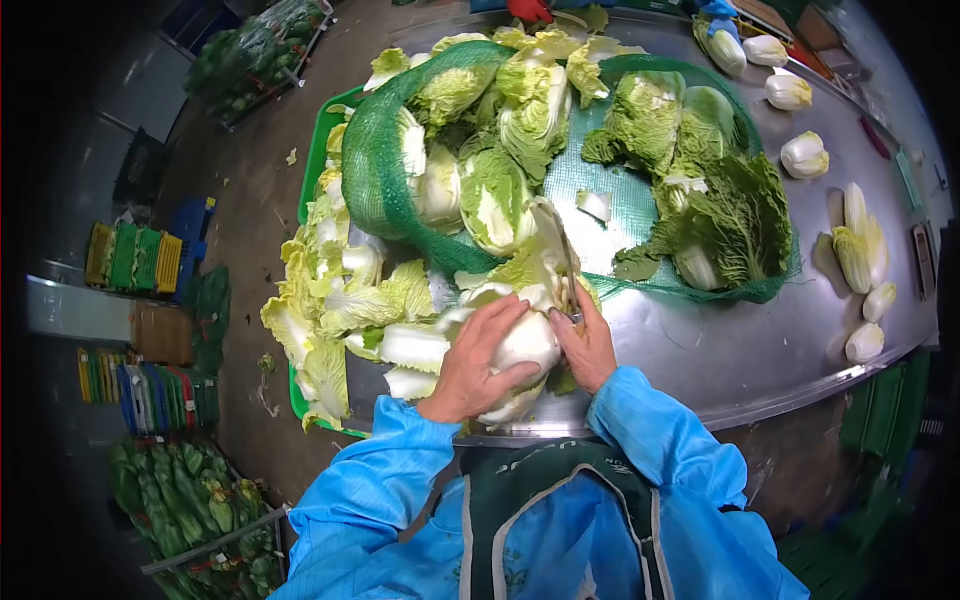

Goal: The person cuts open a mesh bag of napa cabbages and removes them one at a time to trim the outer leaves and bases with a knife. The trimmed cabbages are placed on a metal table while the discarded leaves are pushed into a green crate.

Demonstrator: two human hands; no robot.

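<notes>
My left hand [480, 362] presses on a napa cabbage [528, 346] at the near edge of the metal table, fingers curled over its pale base. In my right hand [590, 345] is a knife [568, 245], its blade pointing away from me along the cabbage's right side. My right thumb touches the cabbage. Loose, peeled cabbage leaves [380, 300] lie heaped to the left. Beyond my hands, a green mesh bag [375, 180] lies open around several napa cabbages. A second mesh bag [765, 285] to the right holds more, with dark outer leaves.
A green tray [308, 180] edges the leaf pile. Along the right of the metal table [680, 350] stand several trimmed cabbages [804, 156]. Across the table show another person's red-gloved hand [530, 10] and a blue glove [718, 10]. Crates [135, 255] and carts of greens [195, 500] stand left.
</notes>
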